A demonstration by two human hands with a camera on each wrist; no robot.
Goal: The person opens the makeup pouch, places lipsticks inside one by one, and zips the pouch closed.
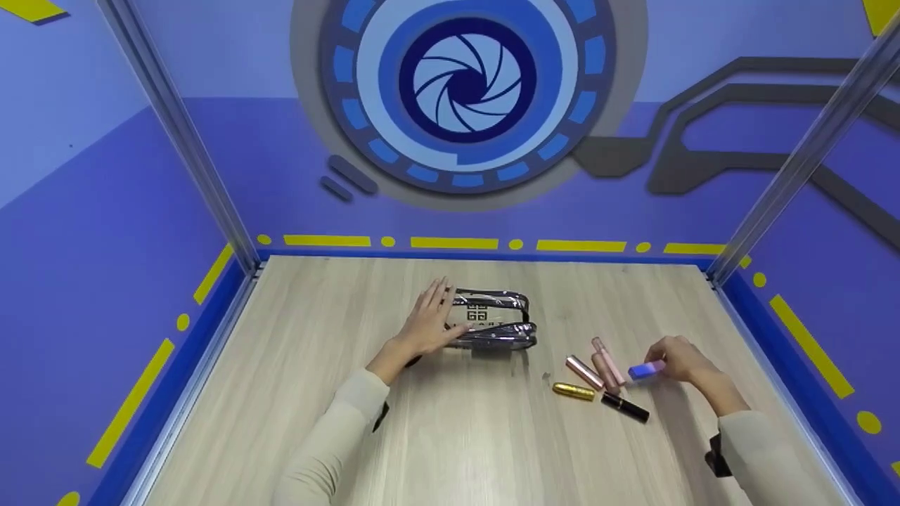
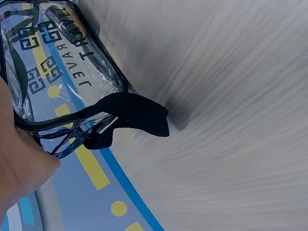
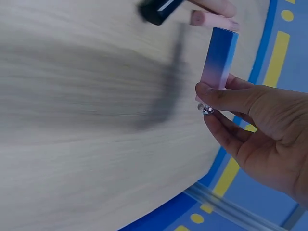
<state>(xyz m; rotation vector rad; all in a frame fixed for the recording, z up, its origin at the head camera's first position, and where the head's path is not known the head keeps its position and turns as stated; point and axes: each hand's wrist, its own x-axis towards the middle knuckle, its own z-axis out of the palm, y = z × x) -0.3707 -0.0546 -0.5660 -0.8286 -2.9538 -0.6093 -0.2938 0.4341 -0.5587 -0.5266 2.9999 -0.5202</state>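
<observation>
A clear zip pouch (image 1: 492,320) with black trim and printed lettering lies near the table's middle. My left hand (image 1: 427,325) rests on its left end, fingers extended over the top, thumb along the near side. In the left wrist view, a dark tube-like item (image 2: 70,24) shows at the pouch (image 2: 103,79), beside a black strap (image 2: 139,113). Between right thumb and fingers, my right hand (image 1: 678,358) pinches a blue-to-pink lipstick tube (image 3: 219,57), raised above the table. A small shiny piece (image 3: 205,109) shows at those fingertips; what it is, I cannot tell.
Left of my right hand lie a pink lip gloss tube (image 1: 607,360), a brownish-pink tube (image 1: 606,372), a rose-gold lipstick (image 1: 584,372), a gold lipstick (image 1: 573,391) and a black tube (image 1: 625,407). Printed blue panels (image 1: 211,161) enclose the wooden table (image 1: 450,436).
</observation>
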